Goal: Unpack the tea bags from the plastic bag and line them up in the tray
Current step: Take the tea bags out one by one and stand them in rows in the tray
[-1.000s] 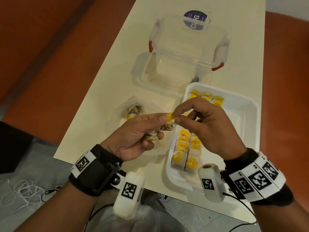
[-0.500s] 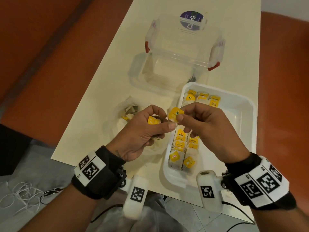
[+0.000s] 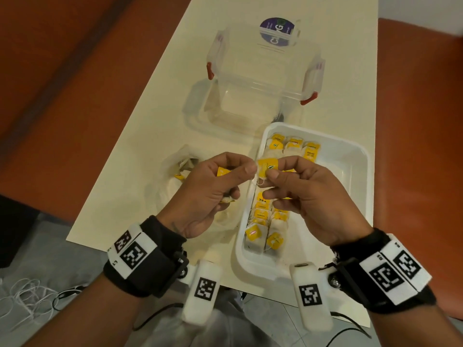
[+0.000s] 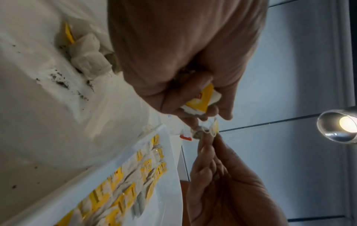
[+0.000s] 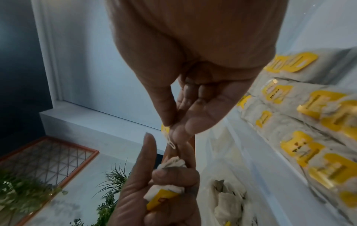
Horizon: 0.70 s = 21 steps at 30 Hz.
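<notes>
My left hand (image 3: 246,167) grips a small bunch of tea bags (image 4: 203,99) with yellow tags, curled into the palm. My right hand (image 3: 274,169) pinches one yellow-tagged tea bag (image 3: 267,167) between thumb and forefinger, just right of the left thumb; a loop of white string (image 5: 171,143) hangs from it. Both hands hover over the left edge of the white tray (image 3: 360,196), where several tea bags (image 3: 263,221) lie in two near columns and three (image 3: 292,146) lie at the far end. The crumpled plastic bag (image 3: 175,176) lies left of the tray with tea bags (image 4: 86,58) inside.
An open clear plastic box (image 3: 263,78) with red clips stands behind the tray on the cream table (image 3: 150,121). Loose tea dust (image 4: 61,82) speckles the plastic bag. The tray's right half (image 3: 345,176) holds no tea bags. Orange floor lies on both sides of the table.
Both hands have lifted and shifted a little farther along the table. The right hand has drawn one tagged tea bag out of the left hand's bunch, which the left fingers have curled round.
</notes>
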Each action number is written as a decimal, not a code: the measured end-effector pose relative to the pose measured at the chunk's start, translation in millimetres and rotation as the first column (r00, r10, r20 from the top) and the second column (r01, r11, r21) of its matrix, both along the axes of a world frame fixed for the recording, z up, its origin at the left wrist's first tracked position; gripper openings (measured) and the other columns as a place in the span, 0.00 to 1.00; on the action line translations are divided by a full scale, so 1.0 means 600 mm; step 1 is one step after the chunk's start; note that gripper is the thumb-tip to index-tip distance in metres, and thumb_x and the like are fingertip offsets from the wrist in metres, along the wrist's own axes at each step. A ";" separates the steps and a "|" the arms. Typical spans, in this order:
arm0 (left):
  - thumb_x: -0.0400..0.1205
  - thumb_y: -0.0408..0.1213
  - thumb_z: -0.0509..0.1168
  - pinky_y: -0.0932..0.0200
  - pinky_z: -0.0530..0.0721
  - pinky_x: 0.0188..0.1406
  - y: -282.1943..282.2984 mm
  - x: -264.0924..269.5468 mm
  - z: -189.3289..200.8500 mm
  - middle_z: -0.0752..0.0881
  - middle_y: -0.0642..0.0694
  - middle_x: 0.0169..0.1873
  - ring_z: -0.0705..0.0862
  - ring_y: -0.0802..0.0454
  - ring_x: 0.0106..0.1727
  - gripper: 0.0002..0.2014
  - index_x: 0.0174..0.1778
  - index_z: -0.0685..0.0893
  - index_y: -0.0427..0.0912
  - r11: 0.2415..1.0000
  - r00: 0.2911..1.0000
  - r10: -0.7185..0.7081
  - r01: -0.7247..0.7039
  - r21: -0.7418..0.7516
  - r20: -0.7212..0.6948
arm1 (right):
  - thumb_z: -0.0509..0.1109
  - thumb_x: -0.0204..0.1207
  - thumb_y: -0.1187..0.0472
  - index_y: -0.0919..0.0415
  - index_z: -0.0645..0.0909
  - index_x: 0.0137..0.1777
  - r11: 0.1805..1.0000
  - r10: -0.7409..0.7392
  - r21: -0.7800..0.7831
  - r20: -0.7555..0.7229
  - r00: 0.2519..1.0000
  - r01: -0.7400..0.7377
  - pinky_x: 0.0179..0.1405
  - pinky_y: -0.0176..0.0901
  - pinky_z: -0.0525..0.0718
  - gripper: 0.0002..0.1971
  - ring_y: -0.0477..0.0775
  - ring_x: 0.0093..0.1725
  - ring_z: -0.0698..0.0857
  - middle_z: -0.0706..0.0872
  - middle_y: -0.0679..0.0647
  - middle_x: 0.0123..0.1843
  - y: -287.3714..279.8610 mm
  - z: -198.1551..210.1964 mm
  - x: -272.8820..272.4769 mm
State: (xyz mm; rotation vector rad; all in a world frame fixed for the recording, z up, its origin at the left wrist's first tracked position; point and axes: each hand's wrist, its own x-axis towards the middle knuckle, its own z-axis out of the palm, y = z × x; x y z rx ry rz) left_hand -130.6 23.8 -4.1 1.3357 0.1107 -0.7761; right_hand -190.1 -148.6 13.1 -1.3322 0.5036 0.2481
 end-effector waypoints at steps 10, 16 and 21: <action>0.82 0.42 0.72 0.60 0.78 0.27 -0.017 0.004 -0.005 0.86 0.60 0.35 0.82 0.55 0.23 0.05 0.44 0.86 0.46 0.902 0.829 -0.390 0.257 0.346 0.401 | 0.80 0.65 0.43 0.42 0.80 0.68 0.776 0.172 -0.621 0.039 0.984 -0.111 0.50 0.42 0.86 0.29 0.44 0.51 0.84 0.83 0.40 0.60 -0.030 -0.015 -0.031; 0.78 0.48 0.75 0.57 0.81 0.27 -0.041 0.002 0.004 0.87 0.59 0.37 0.82 0.54 0.25 0.09 0.45 0.88 0.47 0.873 0.801 -0.459 0.327 0.361 0.384 | 0.81 0.72 0.58 0.58 0.89 0.47 0.887 0.155 -0.451 0.081 0.985 -0.102 0.52 0.53 0.86 0.07 0.51 0.44 0.90 0.93 0.57 0.43 -0.059 -0.024 -0.045; 0.73 0.44 0.79 0.55 0.78 0.30 -0.063 -0.026 -0.012 0.89 0.46 0.39 0.79 0.50 0.31 0.14 0.52 0.89 0.46 0.911 0.885 -0.405 0.372 0.176 0.228 | 0.77 0.75 0.65 0.62 0.86 0.45 0.964 0.026 -0.267 0.106 0.994 0.003 0.44 0.38 0.83 0.02 0.49 0.41 0.86 0.90 0.55 0.41 -0.065 -0.027 -0.061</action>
